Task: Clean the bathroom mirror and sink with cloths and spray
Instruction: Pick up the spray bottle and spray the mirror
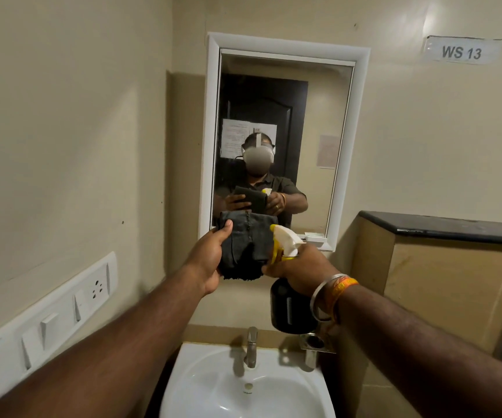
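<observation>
**Now: spray bottle up against the cloth**

Your left hand (pixel 210 260) grips a folded dark cloth (pixel 245 248), thumb clamped over its top edge, raised in front of the white-framed mirror (pixel 276 131). Just right of that grip, your right hand (pixel 301 271) is wrapped round the neck of a black spray bottle (pixel 288 309), its yellow-and-white nozzle (pixel 284 241) touching the cloth. Bangles (pixel 331 294) sit on that wrist. Straight below both grips lie the tap (pixel 251 346) and white sink (pixel 243 387); a switch panel (pixel 50 324) sits down to the left.
</observation>
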